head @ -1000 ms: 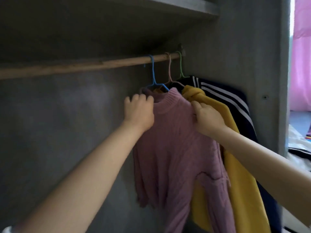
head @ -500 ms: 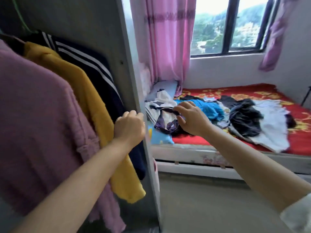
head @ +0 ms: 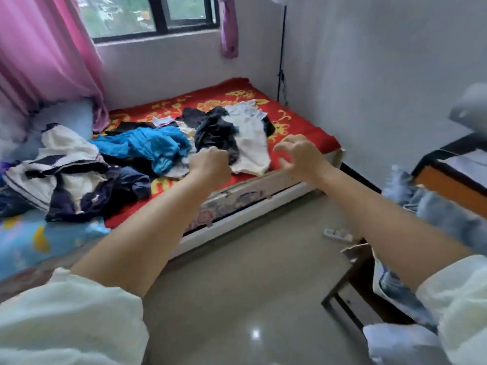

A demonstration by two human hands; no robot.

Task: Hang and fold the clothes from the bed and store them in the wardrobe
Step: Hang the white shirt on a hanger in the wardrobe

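The bed (head: 303, 122), under a red flowered blanket, carries a loose heap of clothes: a bright blue garment (head: 147, 146), a black one (head: 213, 133), a white one (head: 250, 143) and a navy-and-white striped one (head: 66, 175). Both my arms reach out over the floor toward the bed's near edge. My left hand (head: 209, 164) is curled into a fist and holds nothing, in front of the blue and black clothes. My right hand (head: 300, 154) hangs in the air with bent, spread fingers, empty, just right of the white garment. The wardrobe is out of view.
A pink curtain (head: 44, 61) hangs at the left below the window (head: 147, 14). A dark chair (head: 353, 283) draped with blue jeans (head: 432, 206) stands at the right, beside an orange-fronted desk (head: 448, 180). A small white object (head: 337, 234) lies on the floor.
The view has swung right from the wardrobe's hanging sweaters to the bed. Both hands have let go of the pink sweater and now reach toward the bed, empty.
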